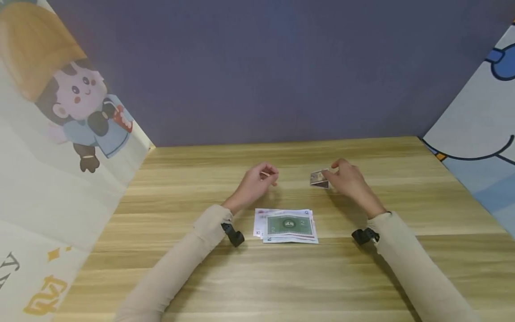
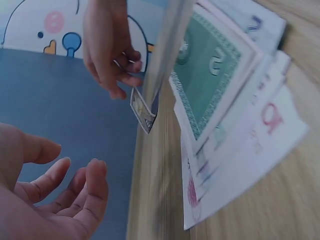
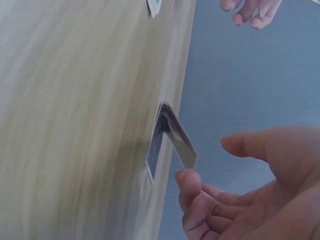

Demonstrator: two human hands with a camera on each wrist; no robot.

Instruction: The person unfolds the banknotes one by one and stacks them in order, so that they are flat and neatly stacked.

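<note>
A small folded banknote (image 1: 318,177) sits on the table, bent into a tent shape with one half raised off the wood. Beside it is my right hand (image 1: 348,181); in the right wrist view the index fingertip (image 3: 187,179) is at the raised edge of the folded note (image 3: 182,142), while the thumb stays apart from it. My left hand (image 1: 256,182) hovers left of the folded note, fingers loosely curled, holding nothing. Nearer to me lies a stack of banknotes, a green note (image 1: 289,225) marked 2 on top and paler notes (image 1: 259,223) sticking out beneath.
The wooden table (image 1: 281,281) ends at a dark blue-grey back wall (image 1: 273,76). Side walls with cartoon prints (image 1: 86,103) flank it. Dark wrist cameras (image 1: 234,235) are strapped over both beige sleeves (image 1: 177,264).
</note>
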